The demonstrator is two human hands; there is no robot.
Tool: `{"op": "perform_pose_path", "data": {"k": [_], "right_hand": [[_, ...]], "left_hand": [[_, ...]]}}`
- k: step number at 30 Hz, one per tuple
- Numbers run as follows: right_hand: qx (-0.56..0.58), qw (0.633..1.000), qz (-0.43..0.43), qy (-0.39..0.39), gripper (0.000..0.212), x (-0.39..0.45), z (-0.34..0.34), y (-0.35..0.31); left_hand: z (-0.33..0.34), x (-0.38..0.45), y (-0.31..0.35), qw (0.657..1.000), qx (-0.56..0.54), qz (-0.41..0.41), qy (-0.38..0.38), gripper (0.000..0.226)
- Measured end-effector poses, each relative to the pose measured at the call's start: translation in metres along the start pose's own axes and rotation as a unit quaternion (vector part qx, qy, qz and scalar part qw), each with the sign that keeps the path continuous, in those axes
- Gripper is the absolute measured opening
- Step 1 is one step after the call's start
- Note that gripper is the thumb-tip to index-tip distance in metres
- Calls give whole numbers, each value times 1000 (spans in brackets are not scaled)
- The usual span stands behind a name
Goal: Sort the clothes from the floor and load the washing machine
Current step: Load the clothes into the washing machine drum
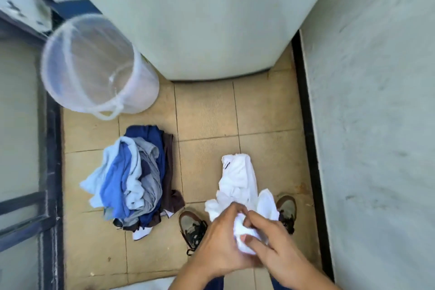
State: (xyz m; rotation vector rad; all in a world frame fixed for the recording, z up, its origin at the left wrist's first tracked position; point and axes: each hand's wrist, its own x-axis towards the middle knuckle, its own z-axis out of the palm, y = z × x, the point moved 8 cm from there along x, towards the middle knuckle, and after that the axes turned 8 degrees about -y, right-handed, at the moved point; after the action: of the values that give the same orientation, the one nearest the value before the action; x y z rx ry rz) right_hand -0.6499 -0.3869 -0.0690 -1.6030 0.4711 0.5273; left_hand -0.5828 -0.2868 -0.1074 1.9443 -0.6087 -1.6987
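A white garment (237,183) hangs bunched from both my hands above the tiled floor, near my feet. My left hand (221,240) grips its gathered top from the left and my right hand (270,242) pinches the same bunch from the right. A heap of blue, grey and dark brown clothes (136,179) lies on the floor to the left. The washing machine (200,19) stands ahead, its pale front filling the top of the view; its opening is out of sight.
A translucent plastic bucket (94,66) stands left of the machine. A dark-framed door (51,172) runs along the left and a rough grey wall (376,125) closes the right. My two shoes (191,227) stand on the beige tiles.
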Motion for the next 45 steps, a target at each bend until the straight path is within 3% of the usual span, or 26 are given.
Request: {"op": "perform_pose_path", "data": {"k": [2,6,9,13,16,19,21,22,25,27,30,33,36,39,42,45], "right_hand": [[-44,999,-20,-11,45,-27,-15,-62],[-113,992,-62,12,25,-85,-54,-196],[-150,979,-132,27,27,-125,-80,-309],[-116,966,-202,111,30,-173,-115,-435],[-66,962,-213,156,25,-205,-136,-495],[36,974,-212,76,28,-235,-142,-547],[58,974,-220,-3,43,-255,-139,-577],[46,971,-233,-20,40,-266,-139,-593],[-43,965,-259,-13,19,-294,-140,-632],[-92,958,-273,14,25,-309,-146,-653],[-139,938,-297,111,40,-332,-167,-681],[-180,920,-303,175,45,-347,-181,-700],[-260,892,-304,210,53,-354,-182,-715],[-255,893,-327,176,63,-357,-171,-723],[-232,888,-362,161,56,-367,-160,-736],[-200,884,-362,220,38,-374,-170,-743]], "left_hand": [[-14,-39,38,999,20,31,-27,65],[-76,-126,138,984,156,84,9,33],[-144,-196,225,960,228,113,117,31],[-213,-297,339,896,280,190,287,15],[-238,-368,412,854,319,242,333,12],[-259,-440,477,820,304,293,386,21],[-267,-484,519,783,308,337,422,10],[-268,-504,537,764,325,346,436,5],[-263,-546,578,730,418,336,424,11],[-263,-562,593,716,491,289,403,25],[-270,-584,599,721,555,204,361,63],[-269,-607,600,775,515,192,312,76],[-272,-628,603,813,436,237,304,51],[-280,-648,608,813,391,275,333,24],[-287,-664,614,804,363,307,356,16],[-300,-677,612,798,352,313,376,15]]}}
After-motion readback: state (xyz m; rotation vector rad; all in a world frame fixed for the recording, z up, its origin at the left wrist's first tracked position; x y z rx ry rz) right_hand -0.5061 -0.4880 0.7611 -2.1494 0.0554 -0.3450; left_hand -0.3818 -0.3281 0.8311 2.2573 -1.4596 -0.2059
